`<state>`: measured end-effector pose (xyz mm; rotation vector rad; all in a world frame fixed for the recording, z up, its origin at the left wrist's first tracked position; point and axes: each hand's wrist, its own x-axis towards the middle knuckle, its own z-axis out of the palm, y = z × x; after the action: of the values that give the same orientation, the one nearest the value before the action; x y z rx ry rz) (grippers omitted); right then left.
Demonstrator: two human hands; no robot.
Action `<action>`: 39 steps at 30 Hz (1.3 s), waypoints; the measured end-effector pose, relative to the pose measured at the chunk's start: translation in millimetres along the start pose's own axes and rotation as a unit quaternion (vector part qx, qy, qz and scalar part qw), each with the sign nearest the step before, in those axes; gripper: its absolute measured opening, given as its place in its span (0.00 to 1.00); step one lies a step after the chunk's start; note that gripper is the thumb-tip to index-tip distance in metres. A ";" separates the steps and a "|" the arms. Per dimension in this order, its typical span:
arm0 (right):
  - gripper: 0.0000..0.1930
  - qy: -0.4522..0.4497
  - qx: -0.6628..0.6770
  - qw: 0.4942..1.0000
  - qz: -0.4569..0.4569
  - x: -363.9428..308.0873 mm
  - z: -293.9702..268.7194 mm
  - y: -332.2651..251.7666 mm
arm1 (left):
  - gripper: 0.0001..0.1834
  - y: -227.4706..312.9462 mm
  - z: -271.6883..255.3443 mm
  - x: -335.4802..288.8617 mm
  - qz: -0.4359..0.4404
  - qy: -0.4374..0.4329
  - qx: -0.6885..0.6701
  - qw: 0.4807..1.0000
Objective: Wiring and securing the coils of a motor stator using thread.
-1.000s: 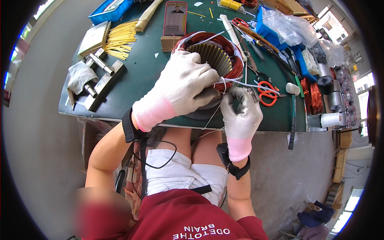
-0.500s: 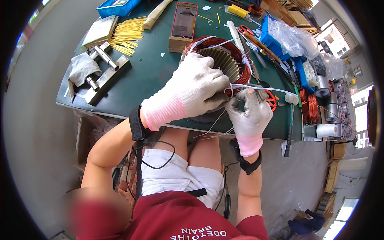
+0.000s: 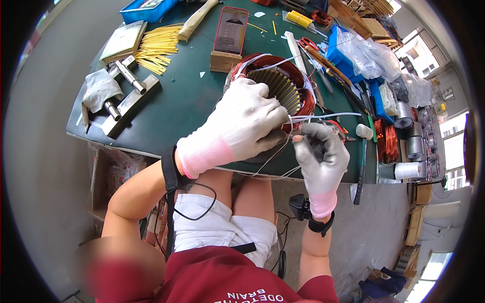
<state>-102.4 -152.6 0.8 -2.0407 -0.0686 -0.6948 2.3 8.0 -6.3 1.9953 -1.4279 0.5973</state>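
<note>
A motor stator (image 3: 280,83) with red-brown copper windings (image 3: 270,61) and yellow slot liners lies near the table's front edge. My left hand (image 3: 242,118), in a white glove with a pink cuff, is closed over the winding's near side and hides part of it. White sleeving (image 3: 333,115) extends rightward from beside those fingers, and a thin white cord (image 3: 270,160) loops below. Just right of the stator, my gloved right hand (image 3: 322,151) has thumb and forefinger drawn together, bare tips showing. What they pinch is too small to make out.
A phone (image 3: 230,30) leans on a wooden block (image 3: 225,61) behind the stator. Yellow strips (image 3: 156,48) and metal bars (image 3: 132,103) lie left. Rightward are red-handled scissors (image 3: 309,44), a white-headed mallet (image 3: 363,146), blue bins (image 3: 339,48) and copper coils (image 3: 387,141).
My right hand has moved down and slightly right, away from the white sleeving, its fingers turning. My left hand stays on the winding. The whole view has shifted slightly.
</note>
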 end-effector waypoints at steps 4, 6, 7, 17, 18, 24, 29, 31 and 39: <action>0.11 -0.009 -0.226 0.966 -0.124 21.2 8.3 -0.1 | 0.14 -1.1 0.4 -2.6 0.005 0.019 0.009 1.000; 0.08 -0.041 -0.236 0.967 -0.090 27.1 5.6 -6.2 | 0.13 -0.9 0.9 -4.8 -0.011 0.005 0.020 1.000; 0.07 -0.051 -0.274 0.957 -0.085 31.9 8.0 -7.2 | 0.13 -1.9 1.3 -4.1 -0.010 0.007 0.020 1.000; 0.14 -0.049 0.412 0.883 0.220 -18.1 -5.6 -9.8 | 0.11 -3.1 -8.7 0.4 -0.004 -0.009 -0.002 1.000; 0.16 -0.075 0.549 0.794 0.249 -23.3 -3.6 -1.8 | 0.10 -2.5 -9.6 1.3 -0.017 -0.013 -0.003 1.000; 0.13 -0.236 0.607 0.657 0.379 -25.2 -17.3 -0.4 | 0.10 17.5 -12.8 20.8 -0.065 -0.076 0.120 0.988; 0.11 -0.148 0.644 0.702 0.265 -30.7 -12.2 5.2 | 0.13 9.2 -6.5 30.0 -0.071 -0.143 0.075 0.984; 0.09 -0.117 0.600 0.742 0.275 -46.3 -2.0 8.7 | 0.13 9.0 -8.8 28.5 -0.080 -0.128 0.064 0.986; 0.10 -0.117 0.493 0.831 0.228 -58.2 -6.4 14.6 | 0.28 19.0 -1.5 45.9 0.072 -0.083 0.086 0.990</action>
<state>-149.4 -152.9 -37.1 -1.0463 -0.0601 -0.0355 -1.2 -26.3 29.4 2.1297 -1.6828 0.6503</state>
